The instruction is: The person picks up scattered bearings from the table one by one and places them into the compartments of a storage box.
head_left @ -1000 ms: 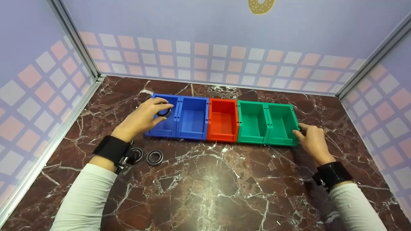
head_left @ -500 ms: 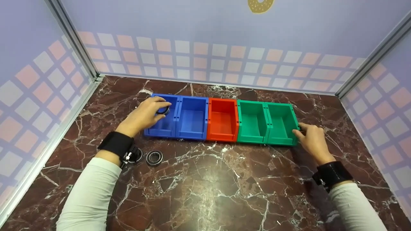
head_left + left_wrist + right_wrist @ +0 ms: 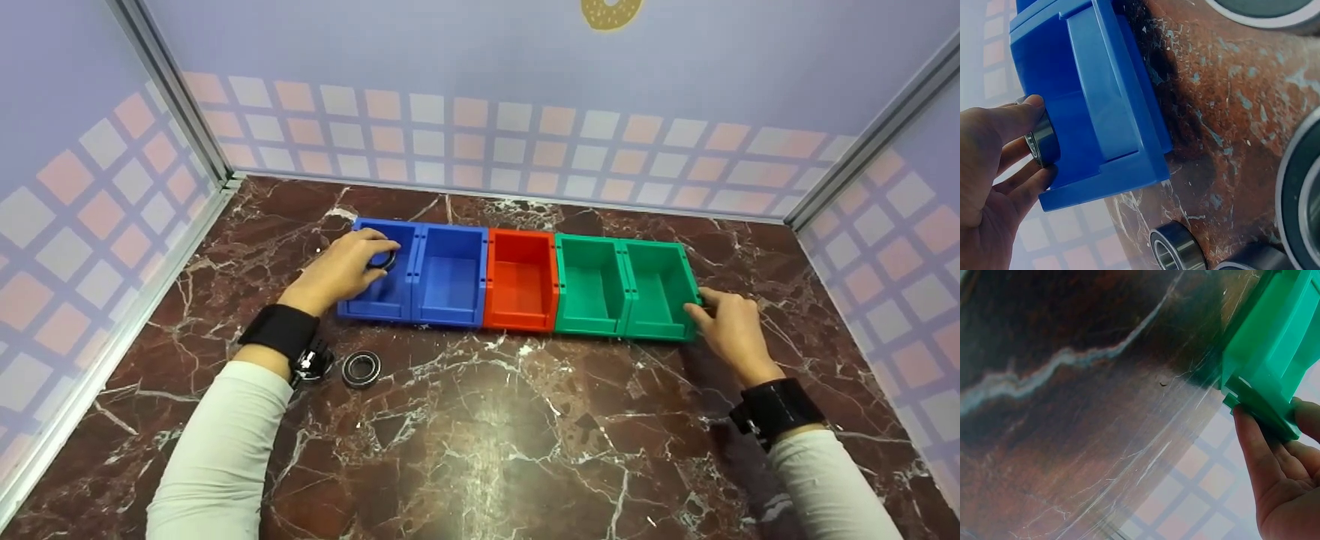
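A ball bearing (image 3: 1045,142) is pinched between the thumb and fingers of my left hand (image 3: 336,271). It is held over the mouth of the leftmost blue bin (image 3: 375,309), overlapping the bin's interior in the left wrist view. My right hand (image 3: 729,330) grips the outer side wall of the rightmost green bin (image 3: 660,289), thumb on one face and fingers on the other. Another bearing (image 3: 349,370) lies flat on the table before the blue bins. Beside it, the left wrist camera partly hides one more.
A second blue bin (image 3: 451,277), a red bin (image 3: 521,289) and another green bin (image 3: 592,289) stand between the outer two in one joined row. The marbled table (image 3: 480,435) is enclosed by tile-patterned panels (image 3: 525,135). Several bearings (image 3: 1182,250) show in the left wrist view.
My left hand has shifted very slightly down with the bearing, and its forearm has swung a little to the right. My right hand has stayed at the green bin.
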Demonstrator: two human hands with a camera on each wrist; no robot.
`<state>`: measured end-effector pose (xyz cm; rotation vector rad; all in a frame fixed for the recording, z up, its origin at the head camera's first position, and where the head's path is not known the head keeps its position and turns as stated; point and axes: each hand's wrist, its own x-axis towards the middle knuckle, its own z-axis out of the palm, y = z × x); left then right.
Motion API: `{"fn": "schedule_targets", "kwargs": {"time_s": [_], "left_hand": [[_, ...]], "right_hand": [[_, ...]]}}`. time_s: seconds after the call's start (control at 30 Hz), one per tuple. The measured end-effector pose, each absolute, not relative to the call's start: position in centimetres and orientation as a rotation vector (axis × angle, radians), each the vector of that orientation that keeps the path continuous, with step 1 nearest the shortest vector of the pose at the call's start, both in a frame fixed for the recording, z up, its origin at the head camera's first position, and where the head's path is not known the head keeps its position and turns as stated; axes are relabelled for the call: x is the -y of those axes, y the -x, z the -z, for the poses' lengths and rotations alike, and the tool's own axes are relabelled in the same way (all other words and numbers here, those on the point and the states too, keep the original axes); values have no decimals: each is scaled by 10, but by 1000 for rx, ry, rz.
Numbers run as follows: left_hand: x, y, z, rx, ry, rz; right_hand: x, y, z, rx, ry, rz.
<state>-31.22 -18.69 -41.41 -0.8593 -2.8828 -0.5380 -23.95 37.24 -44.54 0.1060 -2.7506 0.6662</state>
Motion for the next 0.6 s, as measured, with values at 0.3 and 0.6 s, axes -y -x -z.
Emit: {"fn": "schedule_targets", "kwargs": {"time_s": [0.3,0.6], "left_hand": [[183,315,419,2932,835,521],[178,319,421,2948,848,462]], "right_hand": [[-373,239,446,2740,-105,-670],[-372,239,447,2732,-110,-687]]}}
